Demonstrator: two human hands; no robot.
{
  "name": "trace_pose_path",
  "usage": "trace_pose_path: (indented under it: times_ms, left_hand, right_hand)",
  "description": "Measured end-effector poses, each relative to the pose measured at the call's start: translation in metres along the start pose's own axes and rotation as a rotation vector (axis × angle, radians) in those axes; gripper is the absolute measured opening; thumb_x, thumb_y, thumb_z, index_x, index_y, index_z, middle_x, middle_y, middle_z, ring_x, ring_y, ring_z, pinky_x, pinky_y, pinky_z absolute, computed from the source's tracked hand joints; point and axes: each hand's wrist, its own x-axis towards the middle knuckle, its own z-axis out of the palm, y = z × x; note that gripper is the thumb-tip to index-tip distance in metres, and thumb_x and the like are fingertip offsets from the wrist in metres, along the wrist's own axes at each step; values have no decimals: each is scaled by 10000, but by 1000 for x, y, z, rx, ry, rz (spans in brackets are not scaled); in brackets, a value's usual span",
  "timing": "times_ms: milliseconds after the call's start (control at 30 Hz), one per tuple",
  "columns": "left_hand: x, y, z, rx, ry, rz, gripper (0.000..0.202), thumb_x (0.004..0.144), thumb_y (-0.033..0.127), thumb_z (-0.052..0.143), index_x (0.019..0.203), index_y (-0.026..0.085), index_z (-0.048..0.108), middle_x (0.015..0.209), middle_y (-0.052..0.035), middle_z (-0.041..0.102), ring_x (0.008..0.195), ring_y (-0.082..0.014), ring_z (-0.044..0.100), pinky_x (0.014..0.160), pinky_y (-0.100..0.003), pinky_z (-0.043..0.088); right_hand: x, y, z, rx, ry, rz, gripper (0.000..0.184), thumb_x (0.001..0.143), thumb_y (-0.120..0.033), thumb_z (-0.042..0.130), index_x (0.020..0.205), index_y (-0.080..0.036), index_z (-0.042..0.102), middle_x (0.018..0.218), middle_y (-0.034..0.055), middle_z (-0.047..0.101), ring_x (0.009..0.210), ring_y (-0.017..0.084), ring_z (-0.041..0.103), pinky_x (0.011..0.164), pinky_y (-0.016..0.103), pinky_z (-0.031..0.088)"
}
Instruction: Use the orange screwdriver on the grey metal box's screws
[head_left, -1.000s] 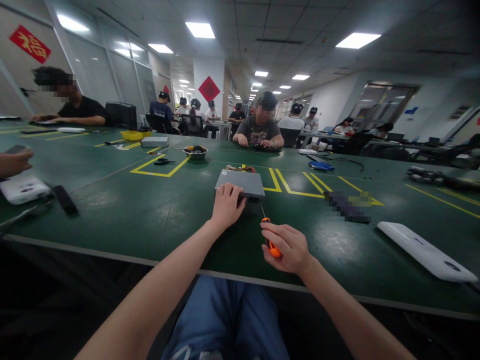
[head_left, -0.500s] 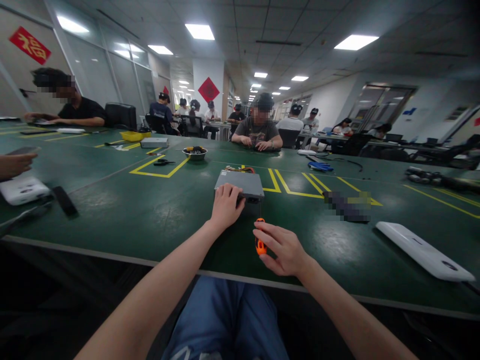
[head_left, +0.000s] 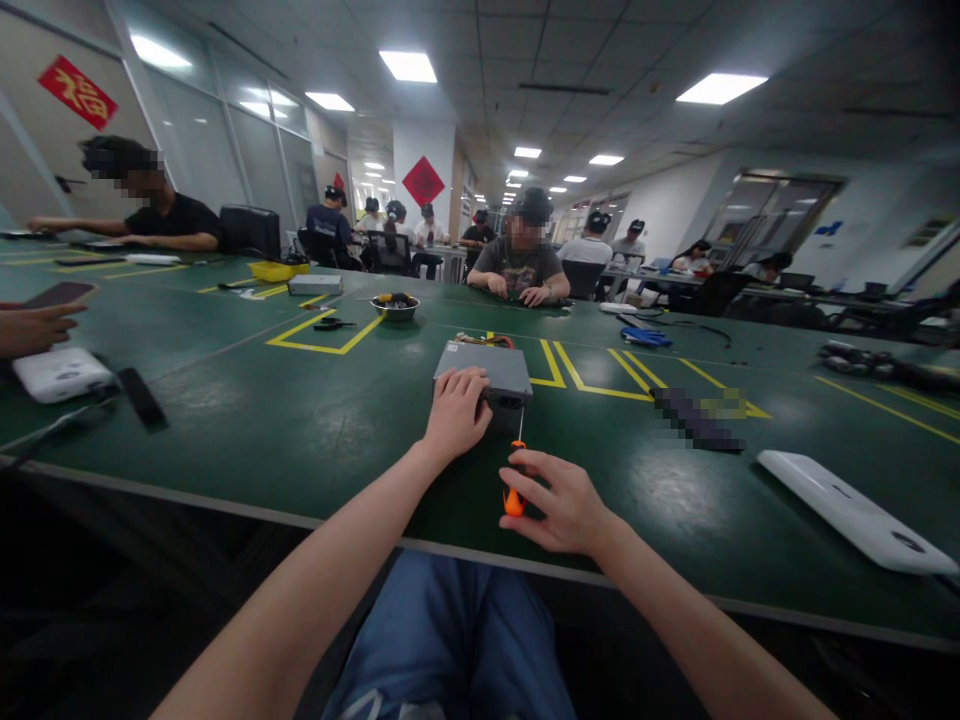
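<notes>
A grey metal computer power supply (head_left: 495, 362) sits on the green table, its socket side facing me and coloured wires at its far side. My left hand (head_left: 457, 412) grips its near left part, fingers over the top and the near edge. My right hand (head_left: 559, 500) holds an orange-handled screwdriver (head_left: 514, 502) between thumb and fingers. The thin shaft points away from me, and its tip meets the near right corner of the power supply. Whether the tip sits in a screw is too small to tell.
Behind the power supply stands a metal bowl (head_left: 394, 307) with tools in it. A white device (head_left: 855, 510) and a blurred dark item (head_left: 697, 420) lie to the right. At left are a white box (head_left: 64, 375) and another person's hand with a phone (head_left: 64, 294). A co-worker (head_left: 519, 260) sits opposite.
The view has shifted slightly. My right fingers have shifted and loosened around the screwdriver handle, which has turned a little. My left hand stays on the power supply.
</notes>
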Motion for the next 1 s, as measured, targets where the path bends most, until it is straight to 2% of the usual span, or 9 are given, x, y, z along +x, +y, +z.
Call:
trace_pose_path:
  times_ms: [100,167,267,400,600,733,833,1000]
  left_hand:
    - [0,0,-1,-1,-11,-11,250,797,190,472,1044,204,513,1222,-46,554,1187,-200,439,1054,-389,259]
    - [0,1,-1,-3,-10,-19,257,791,193,479,1045,206,515,1218,-47,560,1184,-206,443,1045,-394,267]
    - [1,1,-1,-4,-4,-21,265,783,189,485,1045,206,516,1211,-49,567,1179,-210,448,1033,-396,277]
    - [1,2,-1,2,-7,-23,273,778,182,489,1049,204,514,1219,-48,564,1176,-211,452,1024,-398,287]
    - [1,1,-1,19,-10,-18,265,782,194,491,1046,198,514,1217,-56,563,1165,-216,459,1017,-399,294]
    - [1,0,-1,18,-12,-15,263,778,190,492,1040,199,515,1211,-55,564,1161,-215,458,1012,-398,296]
    - [2,-1,-1,19,-16,-17,257,779,193,496,1035,197,517,1204,-53,568,1151,-213,461,1007,-392,299]
    - [3,-1,-1,24,-22,-13,255,783,186,485,1036,194,516,1190,-55,572,1145,-217,462,1008,-392,299]
  right_hand:
    - [-3,1,4,59,102,59,394,785,-437,598,1033,-172,443,995,145,605,807,209,644,634,310,546]
    - [-6,2,5,104,124,100,400,779,-433,606,1032,-186,418,1019,141,601,830,209,645,650,315,551]
    - [-6,3,2,118,63,83,419,800,-437,561,1097,-168,437,1063,159,578,900,231,633,697,341,548]
    - [-4,2,-2,36,4,22,359,832,-363,494,1127,-159,487,1092,173,559,921,247,626,704,351,543]
    - [-8,4,1,138,191,110,339,796,-342,565,1055,-188,412,1047,147,599,877,220,653,666,326,559]
    - [-9,5,-1,130,92,101,387,818,-385,510,1125,-163,429,1087,164,579,975,250,617,718,361,552]
    - [-7,3,-2,35,48,55,369,834,-369,485,1145,-169,483,1096,161,573,939,244,624,697,352,548]
    - [-7,3,1,34,193,101,324,786,-368,592,1029,-193,470,1036,138,609,851,216,650,631,310,554]
